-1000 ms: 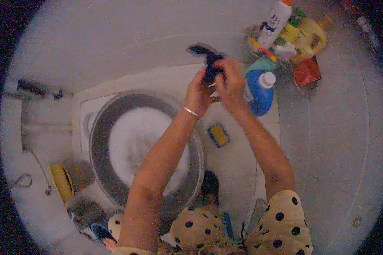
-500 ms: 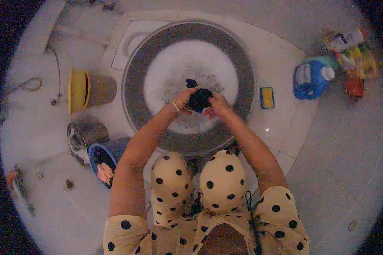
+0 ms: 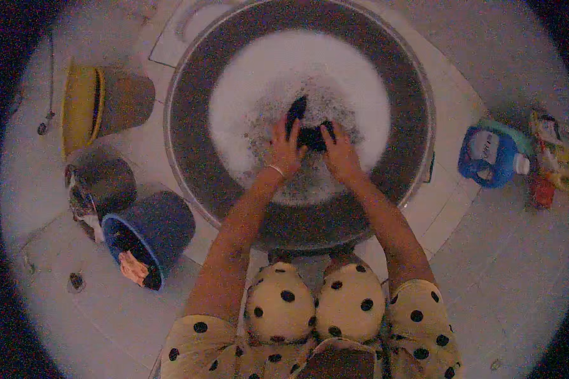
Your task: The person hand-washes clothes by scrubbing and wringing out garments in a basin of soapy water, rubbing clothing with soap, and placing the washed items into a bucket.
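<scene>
A wide, round dark-rimmed basin (image 3: 398, 126) of white suds (image 3: 253, 82) stands in front of my knees. In its middle lies a black cloth (image 3: 311, 136), wet and bunched up, with one end (image 3: 298, 107) sticking out toward the far side. My left hand (image 3: 287, 149) grips the cloth's left part, its fingers pointing away from me. At the right end, my right hand (image 3: 340, 151) holds it with fingers curled over the top. Suds and the cloth hide some of the fingertips.
Left of the basin lie a tipped yellow-rimmed bucket (image 3: 82, 107), a dark bucket (image 3: 107, 180) and a blue bucket (image 3: 161, 221) with peach cloth (image 3: 133, 268) inside. On the right are a blue jug (image 3: 487, 155) and several packets (image 3: 553, 145). The basin's rim mostly covers a sponge (image 3: 430, 167).
My hands have lowered the black cloth onto the suds and spread it wider between them. My view has shifted closer over the basin, which now covers most of the yellow and blue sponge.
</scene>
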`<state>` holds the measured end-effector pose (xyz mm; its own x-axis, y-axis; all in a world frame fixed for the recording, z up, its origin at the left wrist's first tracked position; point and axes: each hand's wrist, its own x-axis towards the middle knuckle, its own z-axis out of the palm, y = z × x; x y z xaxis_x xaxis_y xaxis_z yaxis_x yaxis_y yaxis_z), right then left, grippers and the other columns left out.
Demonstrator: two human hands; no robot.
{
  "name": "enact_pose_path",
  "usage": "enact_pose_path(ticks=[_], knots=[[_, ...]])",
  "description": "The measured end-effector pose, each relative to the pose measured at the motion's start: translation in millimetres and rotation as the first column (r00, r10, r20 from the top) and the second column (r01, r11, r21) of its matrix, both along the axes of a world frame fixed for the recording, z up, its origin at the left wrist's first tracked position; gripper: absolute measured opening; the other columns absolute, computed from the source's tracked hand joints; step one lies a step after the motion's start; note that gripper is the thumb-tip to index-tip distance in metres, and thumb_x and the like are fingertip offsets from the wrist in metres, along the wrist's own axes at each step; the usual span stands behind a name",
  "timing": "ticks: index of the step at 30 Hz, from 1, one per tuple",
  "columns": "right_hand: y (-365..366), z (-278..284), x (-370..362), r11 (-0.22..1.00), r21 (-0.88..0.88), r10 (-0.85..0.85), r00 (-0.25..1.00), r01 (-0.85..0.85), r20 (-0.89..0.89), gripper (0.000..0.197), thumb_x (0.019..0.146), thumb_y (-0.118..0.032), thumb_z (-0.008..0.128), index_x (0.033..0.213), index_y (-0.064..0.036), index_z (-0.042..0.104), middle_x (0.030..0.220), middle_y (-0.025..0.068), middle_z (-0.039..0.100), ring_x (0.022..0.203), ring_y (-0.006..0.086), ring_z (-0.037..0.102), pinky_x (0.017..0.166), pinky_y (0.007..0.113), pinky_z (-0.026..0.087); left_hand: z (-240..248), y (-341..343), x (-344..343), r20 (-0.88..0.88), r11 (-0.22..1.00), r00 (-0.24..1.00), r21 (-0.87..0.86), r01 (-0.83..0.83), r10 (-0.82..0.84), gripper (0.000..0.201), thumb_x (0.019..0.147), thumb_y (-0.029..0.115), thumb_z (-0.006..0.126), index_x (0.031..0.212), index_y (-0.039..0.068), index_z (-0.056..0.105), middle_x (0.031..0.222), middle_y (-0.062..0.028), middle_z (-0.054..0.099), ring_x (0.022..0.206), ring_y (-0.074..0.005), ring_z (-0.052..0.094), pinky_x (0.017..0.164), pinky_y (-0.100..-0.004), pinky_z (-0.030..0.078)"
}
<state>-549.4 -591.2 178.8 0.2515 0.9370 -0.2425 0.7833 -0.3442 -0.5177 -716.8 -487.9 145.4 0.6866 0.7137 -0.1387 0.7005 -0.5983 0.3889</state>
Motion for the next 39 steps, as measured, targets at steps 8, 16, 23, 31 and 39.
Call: enact_pose_path(ticks=[8,16,23,31,39], knots=[[7.1,-35.4,-6.2,0.939,0.015,0.299,0.835,-0.344,0.462,0.05,0.083,-0.014,0.055,0.133,-0.0107,0.05,0.137,0.016,0.045,0.121,0.0352,0.045,0.096,0.05,0.038,-42.7,28.1,-46.5,-0.237,0.962,0.934,-0.015,0.272,-0.268,0.054,0.088,0.043,0.057,0.135,0.018,0.049,0.15,-0.0155,0.031,0.136,-0.0382,0.03,0.101,-0.0708,0.023],[-11.9,-97.0,-60.3,0.971,-0.041,-0.234,0.915,0.234,-0.328,0.044,0.084,-0.019,0.065,0.124,-0.004,0.054,0.119,0.018,0.057,0.097,0.0308,0.059,0.078,0.045,0.05,-79.8,-21.0,-86.0,-0.162,0.854,0.84,-0.061,0.516,-0.519,0.041,0.089,0.021,0.052,0.129,0.012,0.052,0.138,-0.0202,0.042,0.124,-0.0401,0.045,0.096,-0.0567,0.04],[28.4,-63.5,-97.6,0.648,-0.712,-0.568,-0.451,0.271,-0.688,0.051,0.09,-0.038,0.059,0.129,-0.0064,0.052,0.101,0.0074,0.065,0.092,0.0209,0.063,0.076,0.03,0.05,-20.9,-14.5,-64.4,-0.133,0.971,0.967,-0.062,-0.229,0.219,0.051,0.079,0.022,0.063,0.127,0.01,0.048,0.124,-0.0253,0.05,0.093,-0.043,0.062,0.073,-0.0501,0.055],[17.4,-59.4,-76.2,0.758,-0.438,-0.309,-0.325,0.483,-0.894,0.04,0.09,-0.038,0.059,0.119,-0.0109,0.057,0.095,0.0031,0.061,0.086,0.0137,0.057,0.07,0.031,0.05,6.4,-45.7,19.2,0.167,0.999,0.986,-0.045,0.023,-0.016,0.039,0.077,0.024,0.06,0.112,0.009,0.053,0.117,-0.0243,0.054,0.082,-0.0404,0.062,0.069,-0.0542,0.051],[-26.0,-60.6,5.6,0.672,-0.309,-0.538,0.157,0.673,-0.828,0.024,0.085,-0.014,0.058,0.109,-0.0089,0.062,0.095,0.0049,0.063,0.08,0.019,0.061,0.074,0.032,0.05,-9.4,43.9,-36.5,-0.031,0.918,0.93,0.171,-0.357,0.367,0.043,0.086,0.023,0.058,0.125,0.006,0.051,0.12,-0.018,0.054,0.108,-0.0372,0.053,0.09,-0.0506,0.045]])
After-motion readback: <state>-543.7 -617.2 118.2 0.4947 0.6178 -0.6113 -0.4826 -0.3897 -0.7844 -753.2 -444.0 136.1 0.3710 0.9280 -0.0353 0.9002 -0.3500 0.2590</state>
